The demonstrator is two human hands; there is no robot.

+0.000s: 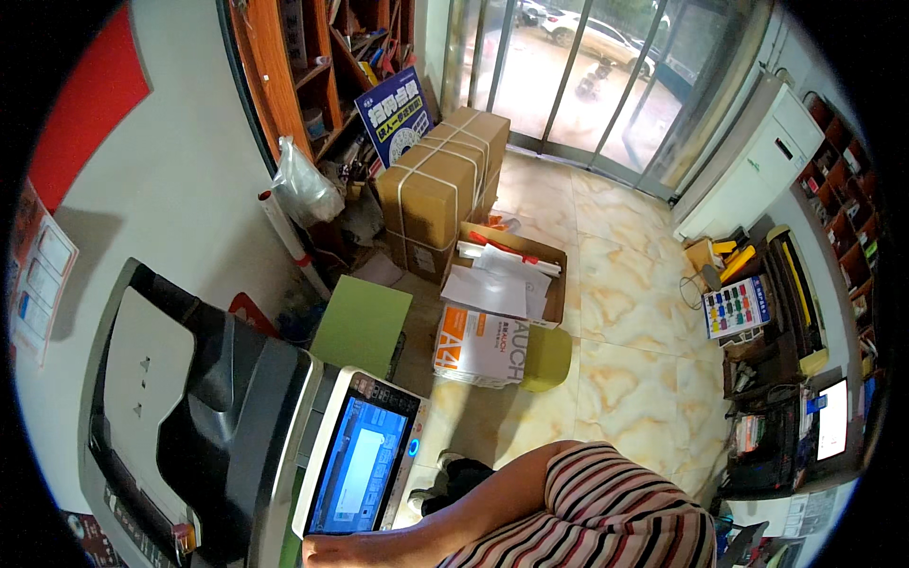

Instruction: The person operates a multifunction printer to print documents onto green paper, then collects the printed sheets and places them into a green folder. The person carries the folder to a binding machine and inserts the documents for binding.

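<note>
My right forearm, below a striped short sleeve, reaches left across the bottom of the head view. My right hand (pixel 329 551) lies at the near lower edge of the copier's touch panel (pixel 360 464). The picture's edge cuts the hand off, so its fingers are hidden. The tilted panel has a lit blue screen with a pale window on it, and a round blue light glows on its frame. Beside it stands the large black and white copier (pixel 213 398), its lid down. My left hand is not visible.
A green board (pixel 362 327) sits beyond the copier. Past it are a white and orange paper box (pixel 478 346), an open carton (pixel 559 303) of papers and a large strapped carton (pixel 431 194). Glass doors (pixel 587 85) stand at the back; a cluttered desk (pixel 757 379) is right.
</note>
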